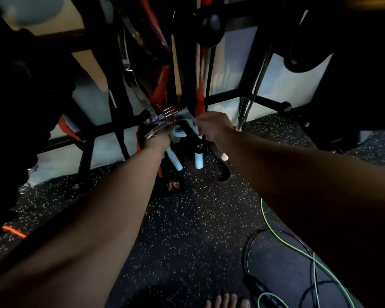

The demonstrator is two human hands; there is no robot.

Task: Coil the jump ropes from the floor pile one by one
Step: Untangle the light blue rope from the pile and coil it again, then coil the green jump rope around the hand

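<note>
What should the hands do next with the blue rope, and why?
Probably hang the pale blue rope on the rack and let go. Both the left hand and the right hand hold it already bundled, its handles dangling, while the green rope lies loose on the floor, not yet coiled.

Orange webbing straps (199,94) and a chrome bar attachment (140,92) hang within a black steel rack frame (185,74). Below, a black belt with orange Valeo label (172,185) rests on speckled black rubber flooring (176,230).
</note>
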